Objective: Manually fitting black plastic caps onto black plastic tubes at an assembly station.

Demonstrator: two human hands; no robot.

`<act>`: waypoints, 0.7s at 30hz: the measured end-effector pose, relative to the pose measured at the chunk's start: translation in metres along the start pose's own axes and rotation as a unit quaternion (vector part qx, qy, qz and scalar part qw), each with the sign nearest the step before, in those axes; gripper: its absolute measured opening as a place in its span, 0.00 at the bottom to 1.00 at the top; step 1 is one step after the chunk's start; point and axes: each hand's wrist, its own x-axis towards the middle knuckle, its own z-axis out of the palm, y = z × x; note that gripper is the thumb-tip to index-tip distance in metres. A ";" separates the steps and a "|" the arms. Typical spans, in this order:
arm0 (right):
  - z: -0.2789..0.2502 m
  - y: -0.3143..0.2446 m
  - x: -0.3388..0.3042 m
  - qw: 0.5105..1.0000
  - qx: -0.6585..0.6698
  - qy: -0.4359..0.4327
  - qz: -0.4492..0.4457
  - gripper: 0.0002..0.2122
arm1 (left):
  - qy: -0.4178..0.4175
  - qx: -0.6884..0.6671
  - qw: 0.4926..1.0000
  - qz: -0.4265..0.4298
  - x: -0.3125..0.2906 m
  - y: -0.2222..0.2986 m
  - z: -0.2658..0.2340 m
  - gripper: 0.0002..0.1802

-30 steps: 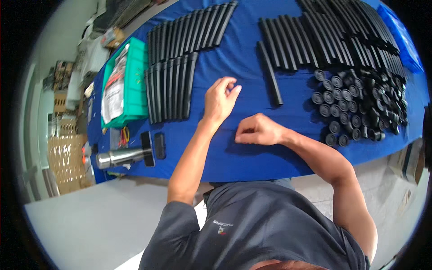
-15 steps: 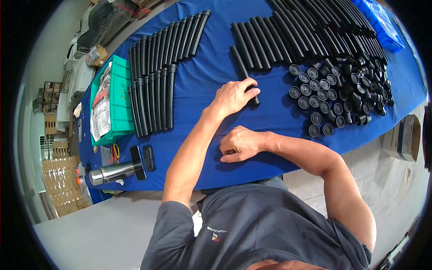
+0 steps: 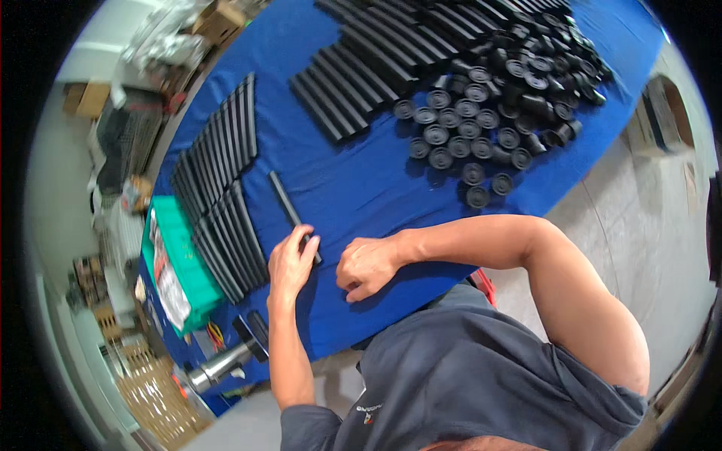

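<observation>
My left hand (image 3: 290, 264) grips the near end of a single black tube (image 3: 283, 197), which points away from me and to the left over the blue cloth. To its right, my right hand (image 3: 368, 267) is curled closed just above the cloth. What its fingers hold, if anything, is hidden. Left of the held tube lie two rows of black tubes with wider end caps (image 3: 218, 146). Farther off, plain black tubes (image 3: 346, 94) are laid side by side. Several black round ribbed caps (image 3: 449, 118) stand or lie in a heap at the right.
A green crate (image 3: 184, 259) with a pale bag inside stands at the table's left. Near it are a steel flask (image 3: 218, 368), a dark phone-like slab (image 3: 250, 337) and scissors with yellow and red handles (image 3: 216, 336). A cardboard box (image 3: 665, 120) sits off the table's right side.
My left hand has brought the tube left and nearer me, away from the plain tubes. My right hand stays closed beside it. The whole view has turned and shifted.
</observation>
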 end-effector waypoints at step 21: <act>0.014 0.015 0.003 1.000 -0.013 0.018 -0.004 0.16 | 0.020 -0.139 0.952 0.273 0.090 0.177 0.030 0.12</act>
